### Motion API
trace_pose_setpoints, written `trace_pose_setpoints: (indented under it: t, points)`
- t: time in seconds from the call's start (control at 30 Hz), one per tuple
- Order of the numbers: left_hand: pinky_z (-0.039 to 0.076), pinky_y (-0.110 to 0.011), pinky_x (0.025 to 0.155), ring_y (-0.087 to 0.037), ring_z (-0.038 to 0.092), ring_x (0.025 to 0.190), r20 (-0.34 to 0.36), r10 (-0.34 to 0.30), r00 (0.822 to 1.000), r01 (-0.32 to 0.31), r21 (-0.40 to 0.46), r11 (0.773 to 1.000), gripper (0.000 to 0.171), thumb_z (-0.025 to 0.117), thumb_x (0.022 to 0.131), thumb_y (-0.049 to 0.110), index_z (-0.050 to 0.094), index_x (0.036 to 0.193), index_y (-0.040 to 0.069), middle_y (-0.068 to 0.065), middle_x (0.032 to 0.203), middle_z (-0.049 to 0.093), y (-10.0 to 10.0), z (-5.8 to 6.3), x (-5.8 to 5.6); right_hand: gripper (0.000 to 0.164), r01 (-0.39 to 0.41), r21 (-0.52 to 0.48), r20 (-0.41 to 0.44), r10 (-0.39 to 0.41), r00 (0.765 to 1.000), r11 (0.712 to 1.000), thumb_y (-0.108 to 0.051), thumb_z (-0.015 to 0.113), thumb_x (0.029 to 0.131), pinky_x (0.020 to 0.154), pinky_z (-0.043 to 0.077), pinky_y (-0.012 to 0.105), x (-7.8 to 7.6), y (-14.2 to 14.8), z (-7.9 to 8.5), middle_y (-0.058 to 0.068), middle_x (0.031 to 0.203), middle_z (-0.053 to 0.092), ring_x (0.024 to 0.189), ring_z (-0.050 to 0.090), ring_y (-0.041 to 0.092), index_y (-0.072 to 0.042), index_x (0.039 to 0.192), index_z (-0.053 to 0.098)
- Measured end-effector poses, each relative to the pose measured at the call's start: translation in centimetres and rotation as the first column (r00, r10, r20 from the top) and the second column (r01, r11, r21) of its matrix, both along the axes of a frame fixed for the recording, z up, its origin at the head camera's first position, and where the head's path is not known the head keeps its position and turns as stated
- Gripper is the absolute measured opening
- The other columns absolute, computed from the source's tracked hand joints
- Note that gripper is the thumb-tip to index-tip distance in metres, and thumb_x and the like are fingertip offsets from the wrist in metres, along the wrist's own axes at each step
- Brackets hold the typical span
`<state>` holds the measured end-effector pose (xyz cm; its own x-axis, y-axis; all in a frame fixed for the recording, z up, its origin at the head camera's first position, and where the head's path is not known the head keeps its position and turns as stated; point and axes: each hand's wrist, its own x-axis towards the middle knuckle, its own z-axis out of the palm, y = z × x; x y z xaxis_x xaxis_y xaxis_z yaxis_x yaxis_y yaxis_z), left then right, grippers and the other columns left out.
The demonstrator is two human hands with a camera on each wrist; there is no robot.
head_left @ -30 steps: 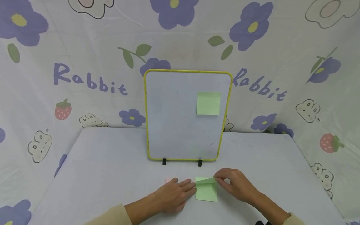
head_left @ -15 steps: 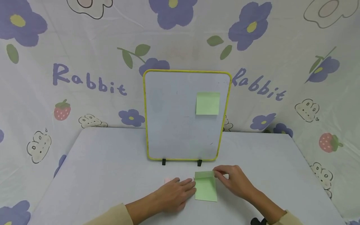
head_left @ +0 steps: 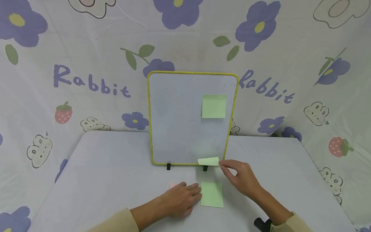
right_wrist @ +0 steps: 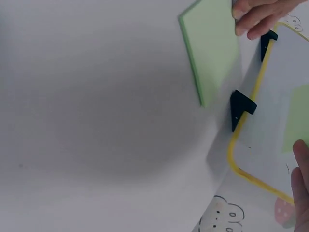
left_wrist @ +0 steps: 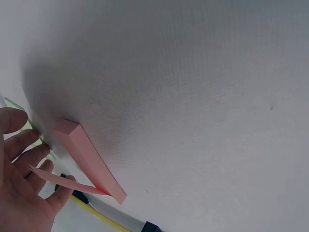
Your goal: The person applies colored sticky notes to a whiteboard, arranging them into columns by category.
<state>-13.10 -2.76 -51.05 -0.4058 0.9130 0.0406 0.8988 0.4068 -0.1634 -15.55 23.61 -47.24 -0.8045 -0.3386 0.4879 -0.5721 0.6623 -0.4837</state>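
Observation:
My right hand point(head_left: 242, 180) pinches a loose green sticky note point(head_left: 208, 161) by its right edge, raised in front of the whiteboard's lower edge. Below it on the table lies the green sticky note pad point(head_left: 212, 195), seen from its side in the right wrist view. The left hand point(head_left: 184, 199) has its fingers extended, the tips right at that pad's left edge. Mostly hidden beneath the left palm is a pink sticky note pad point(left_wrist: 89, 159); in the left wrist view its top sheet point(left_wrist: 67, 182) curls up toward the fingers.
A yellow-framed whiteboard point(head_left: 179, 129) stands upright on black feet point(head_left: 168, 166) behind the hands. One green sticky note point(head_left: 214, 106) is stuck on its upper right. A patterned curtain point(head_left: 101, 58) hangs behind the white table point(head_left: 116, 161).
The right hand has peeled the top green sheet off the pad and carried it up and away toward the whiteboard's base. The left hand has stayed in place beside the pad.

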Motion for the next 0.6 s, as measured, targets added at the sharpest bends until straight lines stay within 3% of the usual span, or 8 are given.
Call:
trace_pose_setpoints:
  t: [0.07, 0.27, 0.6]
  points:
    - [0.05, -0.033, 0.09, -0.015, 0.053, 0.13, 0.007, 0.001, 1.0, -0.001, -0.002, 1.0, 0.036, 0.06, 0.094, 0.029, 0.063, 0.127, 0.015, 0.001, 0.135, 0.061, 0.0, 0.1, 0.0, 0.02, 0.011, -0.017, -0.059, -0.012, 0.998, 1.0, 0.003, 0.075, 0.084, 0.082, 0.057, 0.036, -0.3, -0.1, 0.3, 0.006, 0.104, 0.076, 0.097, 0.072, 0.024, -0.001, 0.104, 0.076]
    - [0.05, -0.035, 0.092, -0.015, 0.052, 0.131, 0.06, -0.001, 0.998, 0.001, -0.005, 1.0, 0.038, 0.06, 0.095, 0.027, 0.064, 0.131, 0.015, 0.001, 0.137, 0.06, -0.1, 0.2, -0.3, 0.023, 0.043, -0.102, -0.188, -0.062, 0.98, 0.994, 0.009, 0.075, 0.081, 0.095, 0.041, 0.01, -1.4, -0.3, 1.2, 0.011, 0.108, 0.074, 0.102, 0.071, 0.029, 0.003, 0.103, 0.075]
    - [0.049, -0.035, 0.095, -0.015, 0.05, 0.134, 0.076, -0.003, 0.997, 0.004, -0.017, 1.0, 0.042, 0.059, 0.096, 0.025, 0.061, 0.137, 0.016, 0.001, 0.141, 0.058, -0.4, 0.2, -0.5, 0.025, 0.046, -0.168, -0.299, -0.096, 0.949, 0.985, 0.01, 0.074, 0.082, 0.096, 0.043, 0.014, -2.7, -1.1, 2.6, 0.015, 0.114, 0.072, 0.105, 0.069, 0.032, 0.004, 0.106, 0.075]
